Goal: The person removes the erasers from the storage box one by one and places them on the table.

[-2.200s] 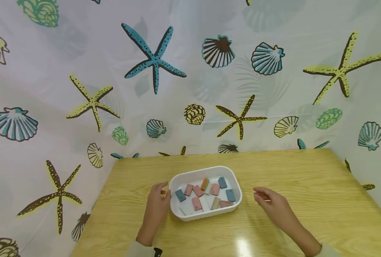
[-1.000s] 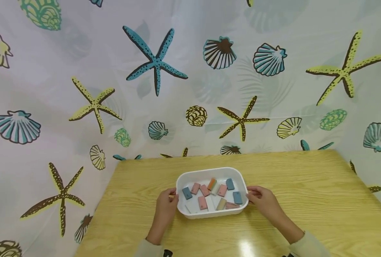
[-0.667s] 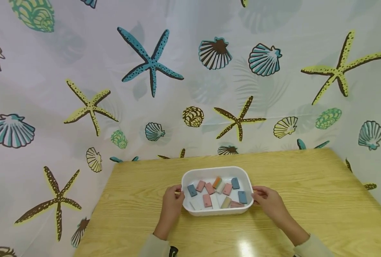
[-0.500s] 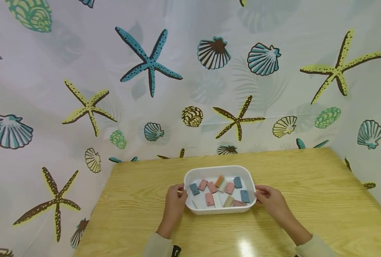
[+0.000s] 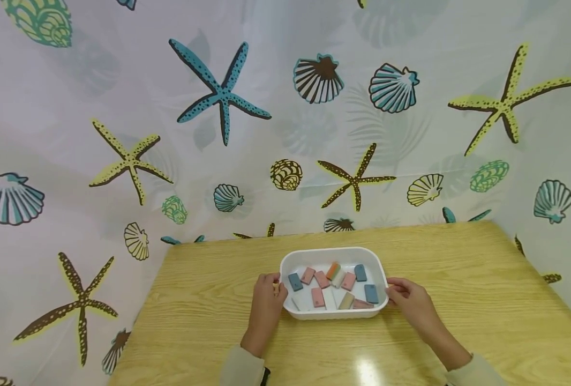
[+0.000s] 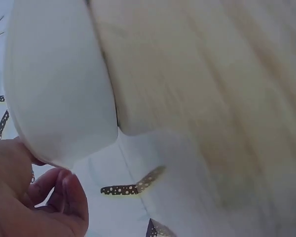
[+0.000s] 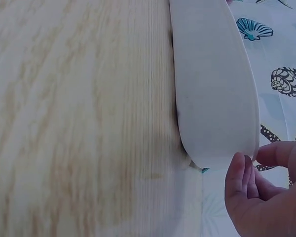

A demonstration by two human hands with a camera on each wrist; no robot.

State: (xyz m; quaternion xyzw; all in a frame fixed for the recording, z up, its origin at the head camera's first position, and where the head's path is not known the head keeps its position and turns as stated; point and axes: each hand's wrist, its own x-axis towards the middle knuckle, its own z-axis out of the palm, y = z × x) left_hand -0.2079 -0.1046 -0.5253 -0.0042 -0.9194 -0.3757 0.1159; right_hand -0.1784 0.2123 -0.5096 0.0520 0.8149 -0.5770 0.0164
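A white plastic tray with rounded corners sits on the table between both hands. Inside lie several small erasers: pink ones such as this pink eraser, blue ones like this blue eraser, some white or beige, and an orange-striped eraser. My left hand pinches the tray's left rim, fingers curled at the edge; the left wrist view shows thumb and fingers at the lip of the tray wall. At the opposite end, my right hand pinches the right rim, as the right wrist view also shows.
The tray stands on a light wood-grain table. Behind and at both sides hangs a white curtain printed with starfish and shells, meeting the table's far edge. Light glares off the table near its front.
Earlier the right hand was apart from the tray; now both hands hold its ends. The tray has shifted to the right with the hands, its erasers still inside.
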